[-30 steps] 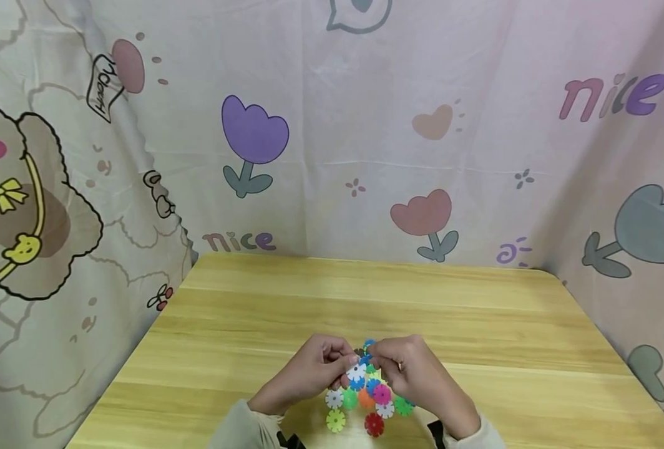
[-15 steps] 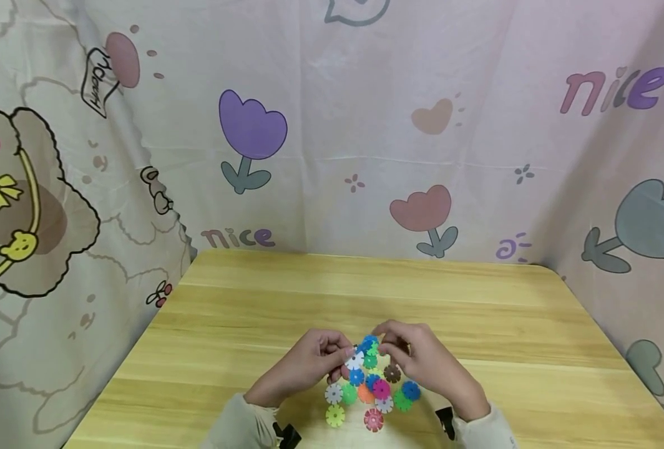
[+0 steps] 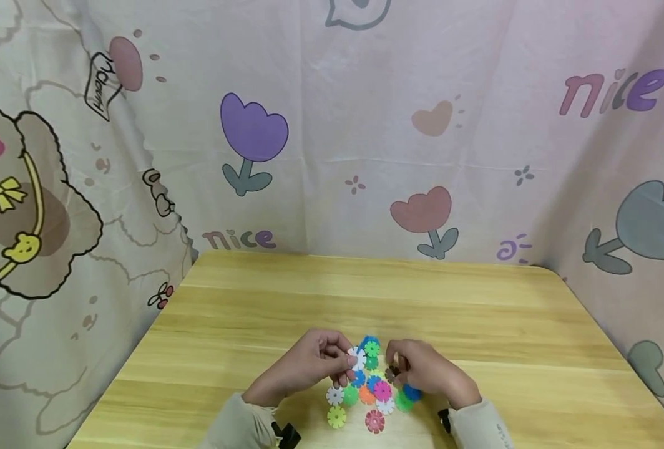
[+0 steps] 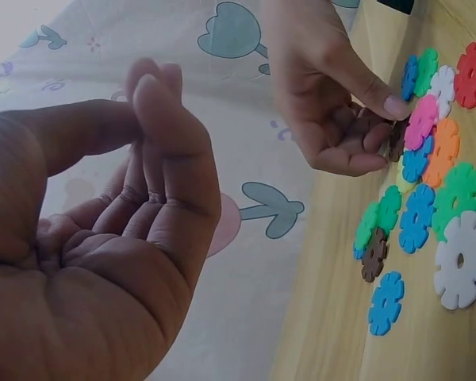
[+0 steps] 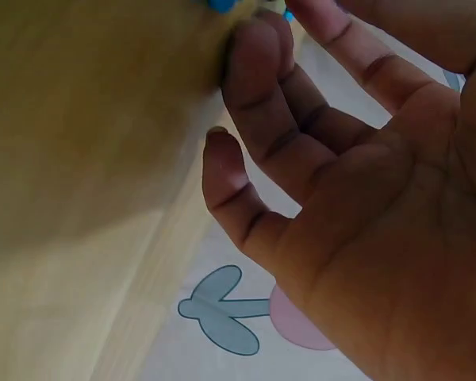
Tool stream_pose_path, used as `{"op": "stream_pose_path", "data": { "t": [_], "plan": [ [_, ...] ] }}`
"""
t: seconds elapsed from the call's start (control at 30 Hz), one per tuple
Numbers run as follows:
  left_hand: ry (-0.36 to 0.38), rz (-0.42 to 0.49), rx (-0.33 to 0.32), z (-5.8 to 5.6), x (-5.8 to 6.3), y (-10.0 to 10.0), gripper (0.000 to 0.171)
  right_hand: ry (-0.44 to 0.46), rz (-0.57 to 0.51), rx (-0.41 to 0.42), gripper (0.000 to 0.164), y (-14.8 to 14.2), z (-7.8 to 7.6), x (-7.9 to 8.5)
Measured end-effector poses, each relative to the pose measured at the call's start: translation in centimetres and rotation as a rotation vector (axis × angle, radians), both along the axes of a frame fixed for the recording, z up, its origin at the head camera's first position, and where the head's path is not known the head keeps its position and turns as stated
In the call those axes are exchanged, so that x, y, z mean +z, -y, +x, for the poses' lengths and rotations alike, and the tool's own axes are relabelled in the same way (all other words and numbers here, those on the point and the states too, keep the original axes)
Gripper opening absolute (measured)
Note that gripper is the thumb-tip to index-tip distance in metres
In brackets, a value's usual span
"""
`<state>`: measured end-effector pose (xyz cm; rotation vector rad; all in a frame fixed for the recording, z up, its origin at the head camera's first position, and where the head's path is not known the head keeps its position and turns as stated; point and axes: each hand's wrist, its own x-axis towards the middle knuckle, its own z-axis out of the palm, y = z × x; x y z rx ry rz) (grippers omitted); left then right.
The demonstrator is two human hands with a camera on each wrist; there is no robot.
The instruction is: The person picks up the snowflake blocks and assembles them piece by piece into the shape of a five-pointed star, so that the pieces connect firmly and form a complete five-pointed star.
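My left hand [image 3: 317,360] pinches a white snowflake disc [image 3: 357,357] between thumb and fingertips, at the left of a cluster of notched plastic discs. In the left wrist view that disc is hidden behind the curled fingers [image 4: 192,186]. At the cluster's right, my right hand [image 3: 424,369] has thumb and fingers about a brown snowflake disc [image 4: 398,140], gripping it by its edges as far as visible. Between the hands lie a green disc [image 3: 372,348] and blue discs [image 3: 358,378]. The right wrist view shows bent fingers [image 5: 258,87] low by the tabletop.
Nearer the body on the wooden table [image 3: 242,299] lie a yellow disc [image 3: 336,416], a red disc [image 3: 374,421], a pink disc [image 3: 382,391] and an orange disc [image 3: 367,393]. A printed cloth [image 3: 337,125] hangs behind and at the sides.
The right hand has parted from the blue and green discs by the left hand and moved right and down to the brown disc. The left hand keeps its pinch, nearly still.
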<state>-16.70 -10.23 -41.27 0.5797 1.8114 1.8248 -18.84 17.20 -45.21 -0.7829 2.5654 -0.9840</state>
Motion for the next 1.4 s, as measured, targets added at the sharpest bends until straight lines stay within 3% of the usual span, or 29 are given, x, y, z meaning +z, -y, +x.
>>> {"op": "stream_pose_path", "data": {
  "t": [0.13, 0.4, 0.53, 0.77, 1.07, 1.27, 1.4],
  "plan": [
    [0.003, 0.004, 0.005, 0.0, -0.2, 0.0, 0.012, 0.01, 0.015, -0.016, 0.03, 0.1, 0.1, -0.4],
    [-0.023, 0.013, -0.006, -0.2, -0.4, 0.1, 0.017, 0.116, -0.031, -0.042, 0.024, 0.2, 0.3, -0.5],
    [-0.043, 0.015, -0.016, -0.2, -0.4, 0.2, 0.016, 0.101, -0.059, -0.023, 0.018, -0.1, 0.2, -0.3],
    [-0.049, 0.005, -0.021, -0.1, -0.5, 0.2, 0.014, -0.026, -0.137, 0.033, 0.017, 0.2, 0.1, 1.2],
    [0.014, 0.009, 0.075, -0.3, -0.5, 0.2, 0.016, -0.274, -0.379, 0.058, 0.018, 1.8, 1.4, 4.0],
    [0.014, 0.017, 0.109, -0.2, -0.4, 0.2, 0.02, -0.358, -0.467, 0.081, 0.018, 2.8, 2.0, 4.3],
    [0.008, 0.019, 0.129, -0.1, -0.2, 0.1, 0.022, -0.425, -0.457, 0.098, 0.02, 3.1, 2.2, 4.4]
  ]
}}
